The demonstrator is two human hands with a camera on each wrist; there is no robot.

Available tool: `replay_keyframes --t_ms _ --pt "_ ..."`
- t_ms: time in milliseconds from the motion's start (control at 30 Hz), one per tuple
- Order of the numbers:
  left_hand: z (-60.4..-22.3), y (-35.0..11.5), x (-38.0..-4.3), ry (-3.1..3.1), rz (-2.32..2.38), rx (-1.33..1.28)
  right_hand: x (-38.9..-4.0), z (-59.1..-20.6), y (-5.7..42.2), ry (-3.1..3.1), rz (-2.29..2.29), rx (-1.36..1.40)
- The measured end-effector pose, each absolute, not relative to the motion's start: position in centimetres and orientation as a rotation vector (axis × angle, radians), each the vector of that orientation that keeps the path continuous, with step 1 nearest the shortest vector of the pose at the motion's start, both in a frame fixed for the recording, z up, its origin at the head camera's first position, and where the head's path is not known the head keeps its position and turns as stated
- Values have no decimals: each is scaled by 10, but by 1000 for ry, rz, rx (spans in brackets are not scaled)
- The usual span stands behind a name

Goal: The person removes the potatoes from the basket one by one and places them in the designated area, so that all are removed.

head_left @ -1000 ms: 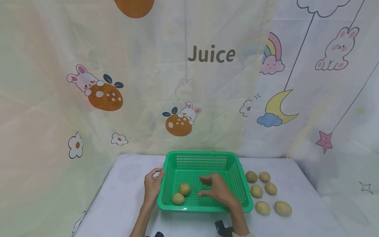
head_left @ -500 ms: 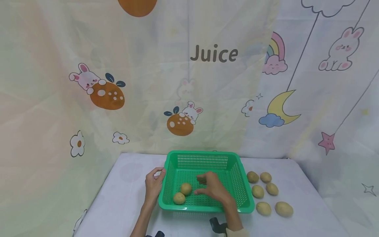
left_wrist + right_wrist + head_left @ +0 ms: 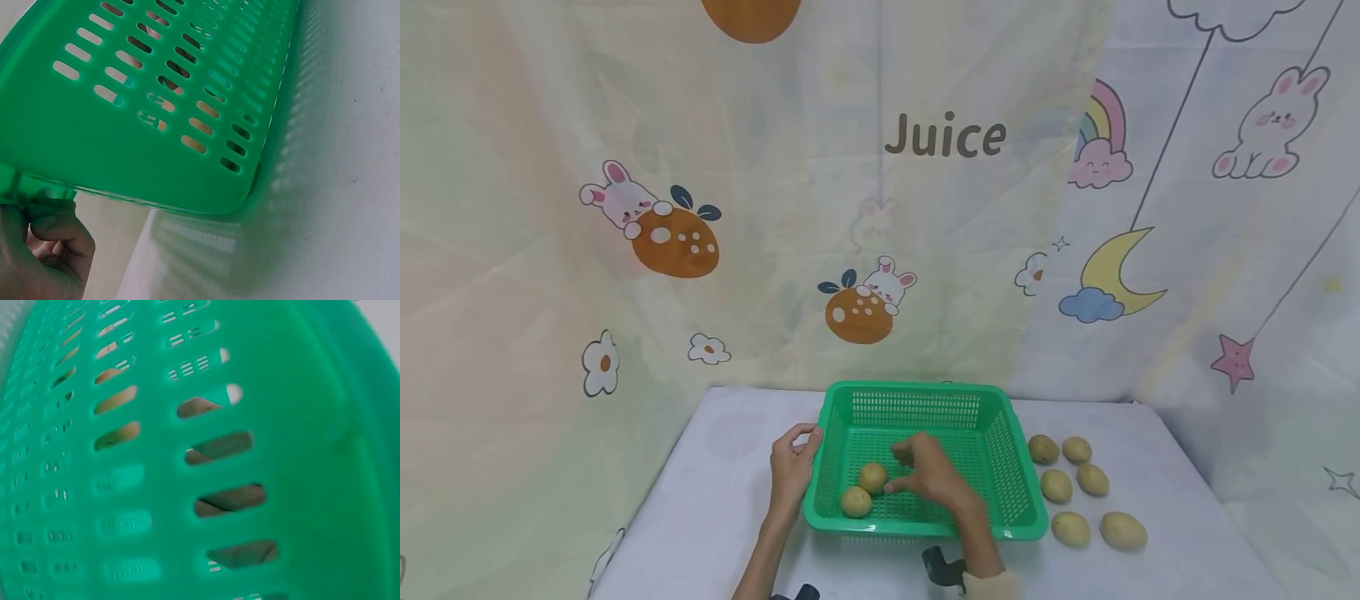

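My left hand point(image 3: 792, 467) pinches the left rim of a green plastic basket point(image 3: 917, 530). In the left wrist view, curled fingers point(image 3: 55, 232) sit at that rim. Over the basket's floor is my right hand point(image 3: 927, 471), thumb and fingers apart with nothing between them. Just left of its thumb lie two potatoes, a rear one point(image 3: 872, 477) and a front one point(image 3: 856, 502). Seen from the right wrist, the slotted basket wall point(image 3: 312, 456) covers most of the view, and the right hand shows only through the slots.
Several loose potatoes point(image 3: 1071, 529) lie on the white table point(image 3: 700, 500), right of the basket. A printed cloth point(image 3: 760, 208) hangs behind the table. A black device part point(image 3: 942, 568) is near the right wrist, in front of the basket.
My right hand has moved left inside the basket, toward the two potatoes. My left hand keeps its hold on the rim. The whole view has shifted slightly.
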State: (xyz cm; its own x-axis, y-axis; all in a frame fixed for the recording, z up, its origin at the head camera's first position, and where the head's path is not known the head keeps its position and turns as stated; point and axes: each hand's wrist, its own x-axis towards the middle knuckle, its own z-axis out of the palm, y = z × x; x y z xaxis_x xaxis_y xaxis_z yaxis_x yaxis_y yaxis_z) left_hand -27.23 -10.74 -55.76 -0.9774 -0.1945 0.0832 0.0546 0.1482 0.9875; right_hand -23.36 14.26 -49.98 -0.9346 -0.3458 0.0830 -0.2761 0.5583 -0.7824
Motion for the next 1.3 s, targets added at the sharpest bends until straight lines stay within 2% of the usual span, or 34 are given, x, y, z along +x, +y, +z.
replay_keyframes --t_ms 600,1300 --pt "-553 -107 -269 -2223 -1934 135 -240 -505 123 2710 -1270 -590" --pt "-554 -107 -271 -2248 -1932 145 -244 -509 112 2754 -1221 -523"
